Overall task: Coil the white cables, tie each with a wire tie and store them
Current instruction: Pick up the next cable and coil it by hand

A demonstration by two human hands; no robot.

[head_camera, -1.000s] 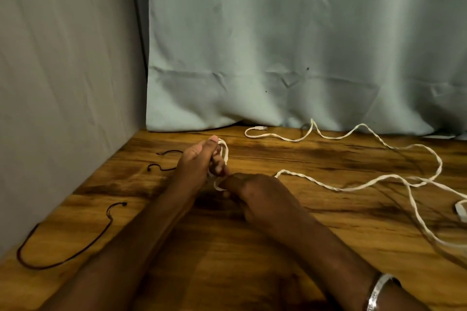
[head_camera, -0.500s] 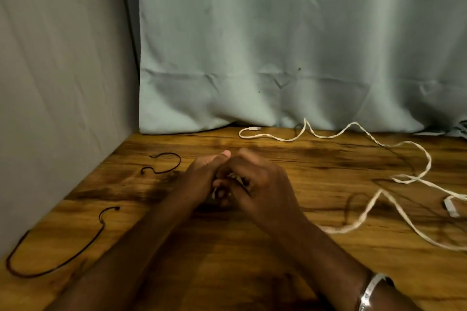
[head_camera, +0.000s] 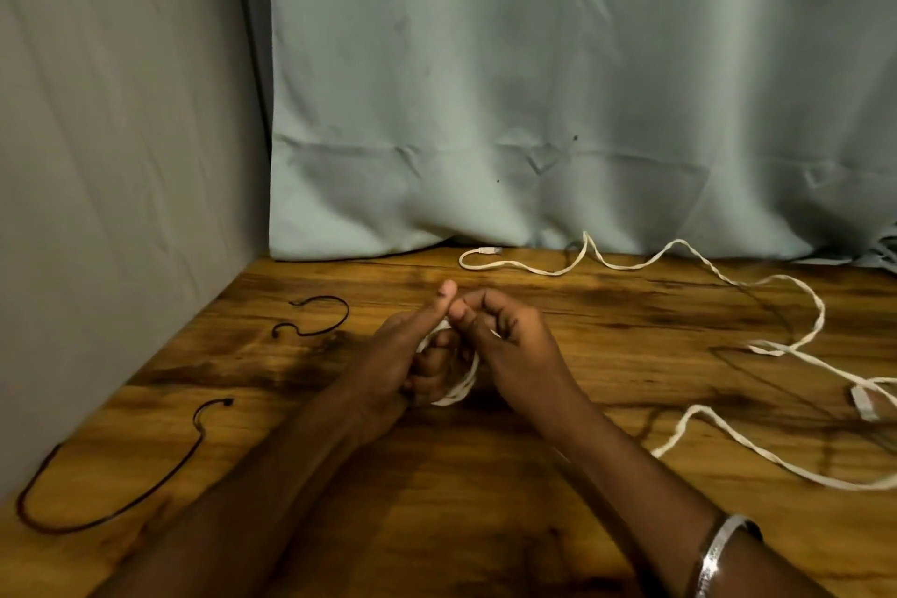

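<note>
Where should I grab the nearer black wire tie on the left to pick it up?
Pinch the wire tie on its long, gently curved middle run, coming from above. It lies flat on the table, and the hooked end is too tight to grip cleanly.

Bare tabletop [head_camera: 437,524] lay open near the person. Loose white cable [head_camera: 757,345] sprawled across the right side; two black wire ties [head_camera: 315,316] [head_camera: 121,495] lay left. Curtain [head_camera: 534,112] blocked the back, wall [head_camera: 121,160] the left.
</note>
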